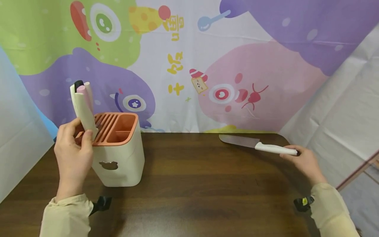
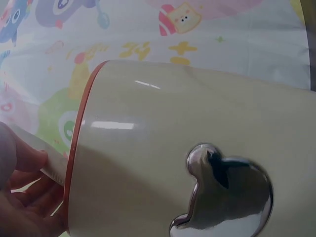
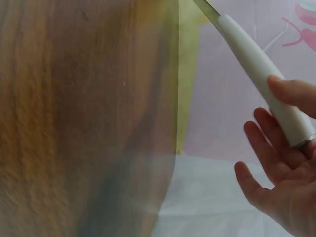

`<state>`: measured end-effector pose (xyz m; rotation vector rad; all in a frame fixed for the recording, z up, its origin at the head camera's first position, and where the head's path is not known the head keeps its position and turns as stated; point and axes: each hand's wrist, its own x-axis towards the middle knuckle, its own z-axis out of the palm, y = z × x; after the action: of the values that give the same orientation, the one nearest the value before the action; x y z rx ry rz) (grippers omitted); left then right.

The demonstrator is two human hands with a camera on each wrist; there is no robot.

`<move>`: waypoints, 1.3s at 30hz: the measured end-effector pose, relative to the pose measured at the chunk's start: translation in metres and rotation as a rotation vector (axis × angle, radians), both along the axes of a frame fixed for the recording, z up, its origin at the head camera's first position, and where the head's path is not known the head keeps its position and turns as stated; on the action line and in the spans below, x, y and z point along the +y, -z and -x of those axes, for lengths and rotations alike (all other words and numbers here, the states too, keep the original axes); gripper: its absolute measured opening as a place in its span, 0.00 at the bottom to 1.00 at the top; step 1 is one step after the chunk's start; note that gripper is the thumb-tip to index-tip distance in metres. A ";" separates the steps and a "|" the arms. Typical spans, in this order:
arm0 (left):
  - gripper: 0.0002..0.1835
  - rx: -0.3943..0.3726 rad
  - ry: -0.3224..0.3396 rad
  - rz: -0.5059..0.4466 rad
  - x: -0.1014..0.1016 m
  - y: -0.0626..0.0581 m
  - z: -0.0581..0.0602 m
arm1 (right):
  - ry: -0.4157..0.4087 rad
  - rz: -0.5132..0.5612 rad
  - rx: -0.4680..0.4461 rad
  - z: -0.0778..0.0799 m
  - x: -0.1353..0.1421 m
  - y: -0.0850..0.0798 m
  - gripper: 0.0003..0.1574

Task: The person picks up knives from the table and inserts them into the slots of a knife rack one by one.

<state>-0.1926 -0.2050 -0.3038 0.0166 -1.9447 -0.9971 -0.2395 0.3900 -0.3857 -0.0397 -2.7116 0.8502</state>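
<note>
On the left stands a cream knife block [image 1: 125,164] with an orange slotted top and a shiny bear-head badge [image 2: 232,192]. My left hand [image 1: 72,148] pinches a white-handled knife [image 1: 84,110] by the lower handle at the slots; thumb and fingers meet the same handle in the left wrist view. Behind it rise a pink handle [image 1: 82,89], a black handle [image 1: 78,84] and more white ones. At the right, my right hand [image 1: 305,161] holds a wide-bladed kitchen knife [image 1: 273,148] by its handle end, blade pointing left. In the right wrist view, thumb and fingers hold its white handle [image 3: 261,69].
Everything stands on a dark brown wooden table [image 1: 207,184]. A cartoon-printed curtain [image 1: 183,108] hangs along the back edge, with white cloth [image 1: 334,112] at the right side. The block's larger compartments [image 1: 125,123] show no contents.
</note>
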 end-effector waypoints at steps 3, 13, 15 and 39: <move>0.16 -0.003 0.000 -0.021 0.002 -0.001 0.001 | 0.021 0.051 0.015 -0.001 -0.002 0.000 0.30; 0.14 -0.030 -0.028 -0.095 0.000 0.000 0.002 | -0.001 0.349 0.095 0.002 -0.015 0.009 0.17; 0.14 -0.032 -0.028 -0.096 0.000 0.000 0.002 | -0.015 0.411 0.123 0.003 -0.019 0.009 0.15; 0.16 -0.024 -0.089 -0.164 0.013 -0.002 0.003 | -0.628 1.001 0.424 0.017 -0.065 0.012 0.19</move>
<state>-0.1954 -0.1916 -0.3014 0.2071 -1.8629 -1.0984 -0.2560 0.3245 -0.3974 0.7064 -1.6627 2.0190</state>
